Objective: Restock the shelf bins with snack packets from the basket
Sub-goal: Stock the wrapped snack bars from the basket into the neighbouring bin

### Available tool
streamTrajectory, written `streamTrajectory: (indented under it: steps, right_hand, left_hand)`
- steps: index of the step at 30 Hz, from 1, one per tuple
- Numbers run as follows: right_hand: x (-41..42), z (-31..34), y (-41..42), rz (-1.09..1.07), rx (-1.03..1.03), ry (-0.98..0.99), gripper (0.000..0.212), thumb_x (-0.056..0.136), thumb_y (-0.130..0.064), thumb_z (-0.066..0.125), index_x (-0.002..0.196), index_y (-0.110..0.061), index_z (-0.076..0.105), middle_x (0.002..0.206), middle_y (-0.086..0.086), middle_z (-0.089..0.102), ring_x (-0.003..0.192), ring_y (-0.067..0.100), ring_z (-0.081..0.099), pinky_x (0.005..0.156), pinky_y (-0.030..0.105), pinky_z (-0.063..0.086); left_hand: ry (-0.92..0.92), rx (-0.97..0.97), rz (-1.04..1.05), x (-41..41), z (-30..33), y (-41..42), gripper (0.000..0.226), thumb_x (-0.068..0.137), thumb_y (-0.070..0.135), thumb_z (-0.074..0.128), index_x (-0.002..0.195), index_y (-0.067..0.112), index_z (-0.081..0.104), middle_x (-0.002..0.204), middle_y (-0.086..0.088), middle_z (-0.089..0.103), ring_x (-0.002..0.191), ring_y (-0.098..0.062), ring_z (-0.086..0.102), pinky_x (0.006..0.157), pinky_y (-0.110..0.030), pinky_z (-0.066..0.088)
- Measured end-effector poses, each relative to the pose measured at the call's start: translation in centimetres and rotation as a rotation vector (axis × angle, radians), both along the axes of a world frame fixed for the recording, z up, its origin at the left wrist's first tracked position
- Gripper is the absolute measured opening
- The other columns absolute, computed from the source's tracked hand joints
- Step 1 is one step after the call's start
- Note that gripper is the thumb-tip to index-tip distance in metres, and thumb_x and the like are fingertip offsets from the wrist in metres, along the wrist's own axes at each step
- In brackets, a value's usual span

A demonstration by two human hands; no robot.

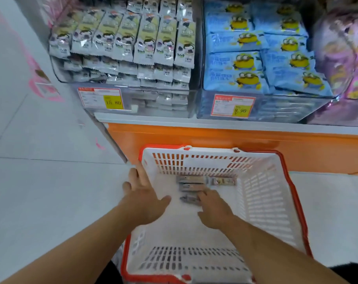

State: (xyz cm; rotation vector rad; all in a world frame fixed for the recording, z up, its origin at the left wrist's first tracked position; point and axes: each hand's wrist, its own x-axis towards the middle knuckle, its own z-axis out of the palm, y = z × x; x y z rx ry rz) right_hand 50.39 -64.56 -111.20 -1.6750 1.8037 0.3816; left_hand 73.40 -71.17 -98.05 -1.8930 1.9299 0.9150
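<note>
Snack packets (191, 186) in basket (262, 201): long axes 3–9 o'clock. L hand (142, 193) fingers spread on rim. R hand (214, 208) fingertips touching nearest packet, grip unclear.

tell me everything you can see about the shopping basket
The basket looks like white plastic with slotted walls and a red-orange rim, and stands upright on the pale floor in front of the orange shelf base. It is nearly empty: a few small grey snack packets lie on its bottom. The left hand rests over its left wall; the right hand reaches inside, fingertips at the packets.
</note>
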Motion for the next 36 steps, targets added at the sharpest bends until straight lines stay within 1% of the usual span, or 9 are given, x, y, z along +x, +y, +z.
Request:
streamTrajectory:
  steps: [5, 8, 11, 15, 19, 22, 24, 29, 36]
  right_hand:
    - [0.3, -2.5, 0.6, -0.097, -0.049, 0.049, 0.052, 0.102, -0.027, 0.058, 0.148, -0.013, 0.039, 0.151, 0.009, 0.041, 0.131, 0.029, 0.047, 0.103, 0.040, 0.047]
    - [0.3, -2.3, 0.3, -0.220, 0.024, -0.074, 0.013, 0.100, -0.025, 0.054, 0.110, -0.016, 0.055, 0.107, 0.003, 0.053, 0.105, 0.029, 0.058, 0.074, 0.033, 0.048]
    - [0.0, 0.2, -1.1, -0.371, 0.159, -0.320, 0.018, 0.093, -0.028, 0.066, 0.085, -0.015, 0.057, 0.083, 0.010, 0.064, 0.079, 0.026, 0.066, 0.059, 0.032, 0.048]
    - [0.3, 7.6, -3.1, -0.467, 0.185, -0.631, 0.017, 0.088, -0.021, 0.078, 0.095, -0.008, 0.071, 0.089, 0.008, 0.078, 0.080, 0.020, 0.077, 0.071, 0.036, 0.065]
    - [0.6, 16.2, -4.4, -0.455, 0.140, -0.808, 0.010, 0.098, -0.008, 0.070, 0.106, -0.002, 0.068, 0.103, 0.014, 0.074, 0.084, 0.027, 0.078, 0.073, 0.039, 0.064]
    - [0.9, 22.9, -4.6, -0.391, -0.005, -0.834, 0.014, 0.095, -0.009, 0.074, 0.106, -0.003, 0.068, 0.103, 0.021, 0.070, 0.086, 0.028, 0.073, 0.073, 0.049, 0.064]
    - [1.3, 27.1, -4.0, -0.313, -0.186, -0.799, 0.020, 0.090, -0.015, 0.080, 0.103, -0.010, 0.066, 0.095, 0.008, 0.070, 0.080, 0.021, 0.068, 0.065, 0.036, 0.057]
    - [3.4, 35.6, -1.1, -0.112, -0.674, -0.588, 0.048, 0.074, -0.037, 0.089, 0.096, -0.031, 0.047, 0.085, -0.005, 0.056, 0.070, 0.005, 0.048, 0.062, 0.025, 0.041]
    - [3.2, 38.7, 0.2, -0.089, -0.695, -0.628, 0.048, 0.086, -0.029, 0.083, 0.118, -0.040, 0.049, 0.104, -0.021, 0.049, 0.090, 0.010, 0.054, 0.078, 0.021, 0.048]
  left_hand:
    - [-0.020, -0.023, 0.015, -0.6, -0.2, -0.1, 0.135, 0.083, 0.076, 0.057, 0.145, 0.010, -0.044, 0.159, -0.006, -0.016, 0.147, -0.041, 0.012, 0.117, -0.051, 0.029]
    - [-0.040, -0.022, 0.017, -0.7, -0.3, -0.1, 0.136, 0.082, 0.077, 0.058, 0.145, 0.012, -0.044, 0.159, -0.005, -0.017, 0.147, -0.040, 0.011, 0.116, -0.054, 0.031]
    - [-0.031, -0.001, 0.042, -0.8, 0.1, -0.2, 0.136, 0.082, 0.075, 0.061, 0.145, 0.016, -0.045, 0.160, -0.003, -0.014, 0.148, -0.040, 0.012, 0.116, -0.053, 0.032]
    - [0.011, 0.066, 0.068, -0.4, 1.6, -0.4, 0.129, 0.084, 0.070, 0.061, 0.150, 0.020, -0.038, 0.166, -0.004, -0.012, 0.153, -0.039, 0.006, 0.122, -0.056, 0.025]
    - [-0.126, -0.008, -0.047, -0.4, 6.6, -1.6, 0.090, 0.094, 0.041, 0.055, 0.160, 0.009, 0.002, 0.165, -0.016, 0.004, 0.152, -0.038, 0.014, 0.121, -0.050, 0.027]
    - [0.159, 0.011, -0.077, -0.4, 13.0, -3.1, 0.027, 0.096, 0.023, 0.051, 0.118, 0.014, 0.064, 0.127, -0.017, 0.063, 0.117, -0.030, 0.063, 0.090, -0.035, 0.052]
    - [0.534, 0.168, 0.114, -0.5, 17.5, -2.5, 0.018, 0.098, 0.026, 0.059, 0.092, 0.023, 0.076, 0.099, -0.016, 0.075, 0.089, -0.027, 0.075, 0.077, -0.034, 0.057]
    - [1.231, 0.339, 0.351, -0.8, 24.1, 0.1, 0.033, 0.097, 0.023, 0.068, 0.120, -0.001, 0.066, 0.109, -0.021, 0.076, 0.100, -0.037, 0.074, 0.091, -0.046, 0.060]
    - [1.368, 0.205, 0.373, -0.4, 25.4, -0.4, 0.025, 0.095, 0.008, 0.064, 0.111, -0.009, 0.054, 0.110, -0.029, 0.073, 0.104, -0.044, 0.072, 0.099, -0.050, 0.057]
